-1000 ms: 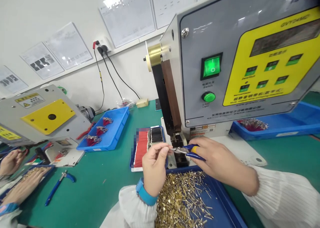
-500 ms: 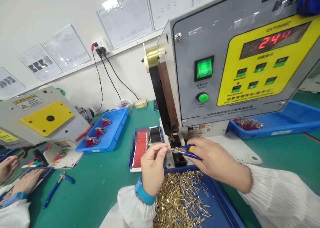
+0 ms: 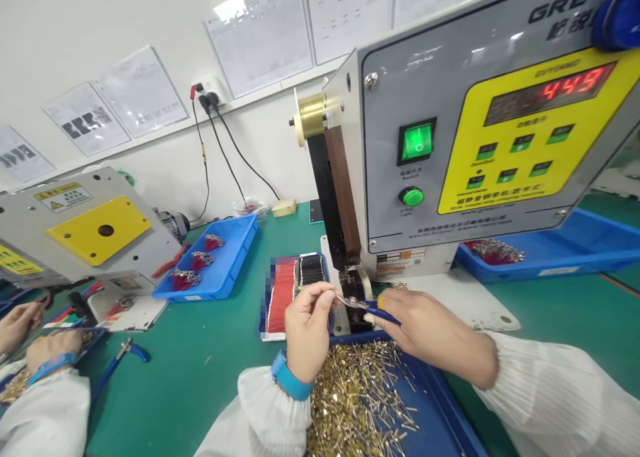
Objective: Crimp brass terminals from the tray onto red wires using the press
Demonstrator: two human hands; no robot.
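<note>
My right hand [image 3: 425, 325] is wrapped round a pair of blue-handled pliers [image 3: 384, 312]. Their metal jaws point left and reach the fingertips of my left hand [image 3: 307, 330]. Thumb and index finger of that hand are pinched together at the jaw tips; whatever they hold is too small to name. Both hands are in front of the crimping head [image 3: 353, 285] of the grey machine [image 3: 385, 63]. Just below them lies a blue tray [image 3: 435, 403] with a heap of small gold-coloured metal pins [image 3: 350, 390].
Behind my left hand, a tray holds red wires [image 3: 283, 303] and black wires [image 3: 311, 270]. Blue bins [image 3: 240, 263] with red wire bundles stand left and right. Far left, a co-worker's hands [image 3: 55, 347] are beside another machine [image 3: 120, 243] and blue-handled pliers [image 3: 117, 363].
The handles of my pliers look closer together. My view has shifted slightly. The machine's red display reads differently, and the co-worker's sleeve has come further into view at the left.
</note>
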